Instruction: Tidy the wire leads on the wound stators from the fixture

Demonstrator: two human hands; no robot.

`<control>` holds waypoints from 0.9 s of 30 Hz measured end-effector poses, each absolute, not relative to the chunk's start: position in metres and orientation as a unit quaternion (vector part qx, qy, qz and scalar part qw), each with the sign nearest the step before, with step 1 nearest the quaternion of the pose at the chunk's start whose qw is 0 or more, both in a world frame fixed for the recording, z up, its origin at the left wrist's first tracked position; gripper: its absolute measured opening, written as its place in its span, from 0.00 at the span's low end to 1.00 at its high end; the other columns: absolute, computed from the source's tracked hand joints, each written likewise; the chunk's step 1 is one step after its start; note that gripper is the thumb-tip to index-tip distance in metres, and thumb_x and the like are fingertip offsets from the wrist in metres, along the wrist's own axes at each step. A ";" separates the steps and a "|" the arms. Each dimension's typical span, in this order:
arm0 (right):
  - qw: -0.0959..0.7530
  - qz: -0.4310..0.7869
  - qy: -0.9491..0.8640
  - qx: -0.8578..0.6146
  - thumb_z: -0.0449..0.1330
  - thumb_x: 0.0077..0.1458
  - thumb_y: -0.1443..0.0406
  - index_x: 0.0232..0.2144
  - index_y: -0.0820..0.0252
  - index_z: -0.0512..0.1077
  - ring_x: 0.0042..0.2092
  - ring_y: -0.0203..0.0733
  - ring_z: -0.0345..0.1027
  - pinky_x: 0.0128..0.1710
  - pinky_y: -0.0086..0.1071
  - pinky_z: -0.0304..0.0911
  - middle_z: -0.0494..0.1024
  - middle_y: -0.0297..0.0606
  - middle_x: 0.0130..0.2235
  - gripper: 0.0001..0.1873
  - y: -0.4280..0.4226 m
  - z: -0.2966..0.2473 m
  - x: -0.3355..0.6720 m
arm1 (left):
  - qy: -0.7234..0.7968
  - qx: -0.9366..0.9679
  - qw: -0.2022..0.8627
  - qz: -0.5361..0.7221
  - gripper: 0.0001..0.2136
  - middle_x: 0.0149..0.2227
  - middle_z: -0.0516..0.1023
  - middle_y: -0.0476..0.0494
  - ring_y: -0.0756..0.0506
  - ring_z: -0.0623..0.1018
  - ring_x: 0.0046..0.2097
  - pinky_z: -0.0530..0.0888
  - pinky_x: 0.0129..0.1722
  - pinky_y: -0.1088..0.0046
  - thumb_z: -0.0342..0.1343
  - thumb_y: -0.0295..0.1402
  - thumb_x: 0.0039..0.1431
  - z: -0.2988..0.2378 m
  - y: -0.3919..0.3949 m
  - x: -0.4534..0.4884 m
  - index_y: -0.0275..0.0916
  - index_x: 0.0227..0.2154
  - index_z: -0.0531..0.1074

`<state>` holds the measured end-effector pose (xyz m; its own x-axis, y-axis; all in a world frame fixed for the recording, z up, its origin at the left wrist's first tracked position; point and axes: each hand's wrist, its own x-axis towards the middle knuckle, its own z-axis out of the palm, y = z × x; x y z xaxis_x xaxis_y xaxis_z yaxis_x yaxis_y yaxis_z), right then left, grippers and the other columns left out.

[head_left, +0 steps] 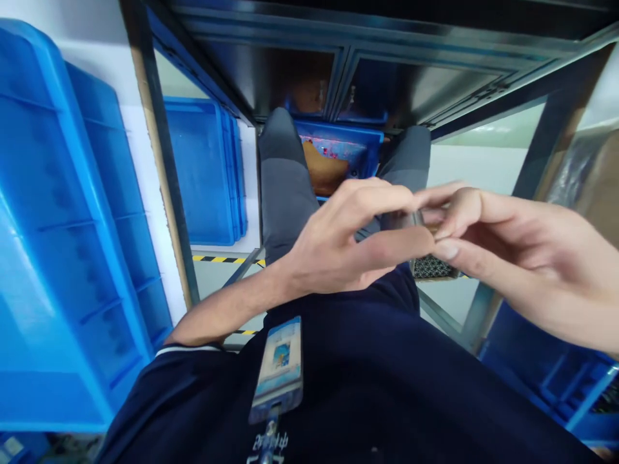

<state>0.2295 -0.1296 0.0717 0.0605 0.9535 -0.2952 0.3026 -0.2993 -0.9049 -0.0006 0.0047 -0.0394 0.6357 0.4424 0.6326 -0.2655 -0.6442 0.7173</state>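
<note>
My left hand and my right hand meet in front of my chest, above my lap. Both pinch one small, flat, dark part between thumb and fingertips; it is blurred and mostly covered by the fingers. Just below the hands shows a small dark piece with a patterned mesh surface; whether it belongs to the held part I cannot tell. My grey-trousered legs stretch out under a metal rack.
A stack of blue plastic crates stands close at left, more blue crates lean further back. A blue bin with brown contents lies between my feet. The dark metal rack frame surrounds me. An ID badge hangs on my chest.
</note>
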 end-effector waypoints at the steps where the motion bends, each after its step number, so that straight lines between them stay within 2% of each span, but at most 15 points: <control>1: 0.316 0.413 -0.540 -0.662 0.77 0.72 0.59 0.45 0.46 0.84 0.66 0.55 0.87 0.64 0.48 0.88 0.88 0.38 0.68 0.05 -0.129 0.076 0.229 | 0.047 0.787 0.459 0.410 0.16 0.62 0.88 0.44 0.38 0.89 0.64 0.89 0.66 0.51 0.69 0.30 0.73 -0.039 0.003 0.003 0.50 0.60 0.83; 3: 0.270 0.293 -0.617 -0.678 0.78 0.70 0.60 0.47 0.41 0.85 0.80 0.61 0.74 0.79 0.55 0.79 0.78 0.28 0.81 0.07 -0.129 0.082 0.232 | 0.060 0.711 0.648 0.266 0.10 0.58 0.90 0.45 0.40 0.93 0.55 0.92 0.60 0.53 0.61 0.39 0.81 -0.041 0.003 0.010 0.49 0.59 0.80; 5: 0.243 0.281 -0.641 -0.672 0.76 0.72 0.60 0.47 0.41 0.84 0.85 0.62 0.69 0.82 0.56 0.77 0.72 0.21 0.86 0.06 -0.132 0.086 0.236 | 0.067 0.582 0.810 0.037 0.22 0.49 0.92 0.44 0.42 0.93 0.41 0.94 0.49 0.56 0.50 0.57 0.88 -0.044 0.007 0.013 0.47 0.60 0.79; 6: 0.238 0.319 -0.632 -0.665 0.75 0.73 0.60 0.47 0.43 0.84 0.83 0.62 0.73 0.79 0.53 0.81 0.74 0.24 0.85 0.05 -0.134 0.086 0.239 | 0.082 0.548 0.832 -0.024 0.28 0.45 0.92 0.43 0.43 0.91 0.36 0.93 0.43 0.59 0.46 0.63 0.88 -0.045 0.009 0.013 0.47 0.62 0.79; 7: 0.241 0.373 -0.609 -0.657 0.75 0.75 0.59 0.48 0.44 0.83 0.79 0.60 0.80 0.72 0.49 0.86 0.80 0.31 0.82 0.05 -0.136 0.085 0.241 | 0.113 0.552 0.825 -0.028 0.32 0.43 0.92 0.43 0.43 0.90 0.34 0.92 0.42 0.59 0.46 0.68 0.86 -0.045 0.009 0.012 0.47 0.63 0.79; 9: 0.271 0.481 -0.527 -0.646 0.75 0.76 0.58 0.48 0.48 0.81 0.64 0.55 0.91 0.57 0.39 0.91 0.90 0.41 0.70 0.06 -0.140 0.080 0.243 | 0.207 0.623 0.748 0.102 0.37 0.47 0.92 0.41 0.40 0.92 0.42 0.92 0.49 0.56 0.63 0.74 0.75 -0.042 0.008 0.008 0.47 0.65 0.79; 11: 0.308 0.558 -0.432 -0.639 0.76 0.77 0.58 0.45 0.50 0.81 0.57 0.49 0.94 0.50 0.32 0.90 0.94 0.44 0.61 0.08 -0.143 0.075 0.242 | 0.231 0.703 0.626 0.246 0.40 0.51 0.91 0.40 0.36 0.91 0.51 0.91 0.56 0.52 0.81 0.70 0.59 -0.035 0.001 0.004 0.49 0.62 0.82; 12: 0.325 0.575 -0.402 -0.634 0.76 0.78 0.59 0.43 0.51 0.81 0.55 0.48 0.94 0.50 0.31 0.90 0.95 0.45 0.58 0.09 -0.144 0.073 0.240 | 0.208 0.738 0.577 0.281 0.39 0.52 0.91 0.40 0.36 0.91 0.52 0.90 0.57 0.51 0.85 0.67 0.56 -0.031 -0.003 0.002 0.49 0.60 0.83; 13: 0.337 0.584 -0.387 -0.629 0.76 0.78 0.59 0.42 0.52 0.82 0.54 0.47 0.94 0.50 0.30 0.89 0.95 0.45 0.57 0.10 -0.144 0.071 0.238 | 0.176 0.769 0.535 0.302 0.35 0.51 0.92 0.42 0.37 0.91 0.51 0.89 0.56 0.53 0.86 0.63 0.57 -0.026 -0.008 0.001 0.49 0.59 0.84; 15: 0.356 0.586 -0.375 -0.624 0.77 0.76 0.60 0.42 0.52 0.83 0.53 0.45 0.94 0.50 0.28 0.89 0.95 0.45 0.56 0.09 -0.145 0.070 0.236 | 0.133 0.814 0.461 0.327 0.25 0.49 0.93 0.46 0.40 0.92 0.48 0.89 0.52 0.58 0.82 0.54 0.68 -0.016 -0.016 0.000 0.49 0.58 0.84; 17: 0.373 0.582 -0.359 -0.628 0.78 0.76 0.61 0.44 0.52 0.84 0.53 0.44 0.93 0.51 0.28 0.89 0.94 0.45 0.59 0.07 -0.146 0.069 0.235 | 0.144 0.828 0.427 0.335 0.17 0.51 0.94 0.48 0.43 0.94 0.50 0.90 0.55 0.62 0.77 0.43 0.74 -0.008 -0.021 0.002 0.49 0.59 0.83; 19: 0.391 0.574 -0.337 -0.636 0.77 0.76 0.61 0.45 0.52 0.85 0.58 0.46 0.93 0.56 0.30 0.90 0.92 0.44 0.63 0.06 -0.147 0.070 0.234 | 0.167 0.835 0.405 0.332 0.13 0.56 0.95 0.50 0.44 0.95 0.55 0.90 0.59 0.64 0.70 0.35 0.77 -0.002 -0.022 0.004 0.50 0.60 0.84; 21: 0.408 0.562 -0.318 -0.645 0.77 0.77 0.59 0.45 0.51 0.85 0.62 0.49 0.92 0.61 0.35 0.90 0.92 0.43 0.65 0.07 -0.148 0.071 0.230 | 0.177 0.840 0.395 0.328 0.15 0.60 0.94 0.50 0.44 0.95 0.58 0.91 0.61 0.65 0.68 0.33 0.79 0.002 -0.020 0.007 0.51 0.63 0.84; 24: 0.412 0.527 -0.339 -0.662 0.75 0.78 0.57 0.45 0.48 0.84 0.63 0.49 0.91 0.63 0.40 0.91 0.91 0.39 0.65 0.06 -0.148 0.073 0.226 | 0.188 0.834 0.408 0.320 0.14 0.58 0.95 0.49 0.43 0.95 0.57 0.92 0.58 0.65 0.72 0.38 0.80 0.008 -0.017 0.011 0.48 0.63 0.86; 27: 0.393 0.404 -0.420 -0.711 0.82 0.70 0.57 0.42 0.47 0.87 0.70 0.55 0.85 0.75 0.51 0.85 0.90 0.38 0.66 0.08 -0.143 0.075 0.240 | 0.183 0.802 0.488 0.292 0.12 0.56 0.95 0.48 0.42 0.95 0.56 0.93 0.59 0.64 0.72 0.32 0.78 0.015 -0.011 0.013 0.46 0.60 0.87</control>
